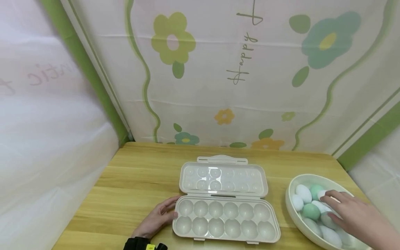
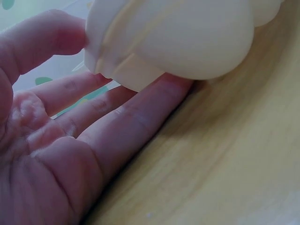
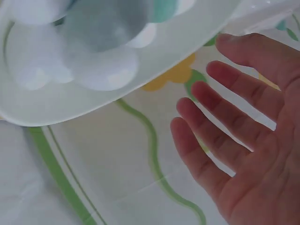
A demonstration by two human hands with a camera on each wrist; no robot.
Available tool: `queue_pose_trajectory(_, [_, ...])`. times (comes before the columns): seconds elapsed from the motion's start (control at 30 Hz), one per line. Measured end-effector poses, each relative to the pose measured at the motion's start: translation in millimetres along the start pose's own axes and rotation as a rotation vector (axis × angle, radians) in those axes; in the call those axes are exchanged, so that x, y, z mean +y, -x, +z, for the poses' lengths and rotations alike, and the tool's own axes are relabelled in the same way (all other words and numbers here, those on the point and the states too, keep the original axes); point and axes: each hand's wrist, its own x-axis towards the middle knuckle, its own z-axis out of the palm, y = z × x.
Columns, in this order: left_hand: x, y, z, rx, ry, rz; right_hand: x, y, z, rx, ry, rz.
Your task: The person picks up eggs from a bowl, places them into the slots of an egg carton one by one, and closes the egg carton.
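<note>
An open egg box [image 1: 225, 198] lies on the table, its clear lid folded back and its cups bare. My left hand [image 1: 157, 217] holds the box's left end. In the left wrist view the thumb [image 2: 61, 35] meets the rim while the fingers reach under the edge beside a rounded cup [image 2: 201, 42]. My right hand [image 1: 353, 208] hovers over a pale bowl [image 1: 292, 211] of eggs at the right, hiding some of them. White eggs, green eggs [image 1: 311, 211] and a greyish egg [image 3: 105, 23] fill it. Spread, gently bent fingers of the right hand have nothing between them.
The wooden table [image 1: 140, 173] ends at a printed cloth wall [image 1: 203, 86] at the back. Cloth walls with green strips also stand at both sides. The bowl sits near the table's right edge. A black band with a small device [image 1: 145, 244] is on the left wrist.
</note>
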Motion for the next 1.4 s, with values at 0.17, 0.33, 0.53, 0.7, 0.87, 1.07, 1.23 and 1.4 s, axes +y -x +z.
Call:
queue_pose_trajectory(0.17, [-0.6,0.5,1.0,0.012,-0.009,-0.001,14,0.1,8,-0.033,0.014,-0.027])
queue_pose_trajectory(0.33, [-0.3,0.2,2.2,0.017,-0.008,0.007,18,-0.4,13,-0.086,0.019,-0.003])
queue_pose_trajectory(0.53, [-0.3,0.8,3.3,0.016,0.001,0.009,25,0.4,23,-0.129,-0.002,0.061])
queue_pose_trajectory(0.7, [0.3,0.6,4.0,0.016,-0.001,0.003,29,5.9,32,-0.142,-0.042,0.108])
queue_pose_trajectory(0.87, [-0.3,-0.4,3.1,0.023,-0.002,-0.003,36,6.7,40,-0.144,-0.083,0.114])
queue_pose_trajectory(1.07, [-1.6,-1.3,2.5,0.028,-0.004,0.003,45,4.6,51,-0.078,-0.117,0.045])
queue_pose_trajectory(1.23, [-2.2,-1.0,2.6,0.023,0.0,0.014,49,4.9,56,-0.061,-0.152,0.031])
queue_pose_trajectory(1.4, [-2.4,-1.4,2.8,0.035,-0.006,0.011,53,3.1,59,-0.067,-0.159,0.017])
